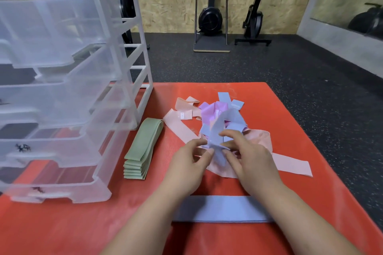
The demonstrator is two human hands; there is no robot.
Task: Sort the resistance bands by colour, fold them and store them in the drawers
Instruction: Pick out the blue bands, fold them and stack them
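A tangled pile of resistance bands lies mid-mat: peach bands, a lilac band and blue bands. My left hand and my right hand both pinch one blue band, lifted out of the pile between them. Another blue band lies flat across the mat under my forearms. A folded stack of green bands sits beside the clear plastic drawer unit, whose drawers stand pulled out at the left.
Everything rests on a red mat on a dark speckled rubber floor. Gym machines stand against the wooden back wall. A mirror lines the right wall.
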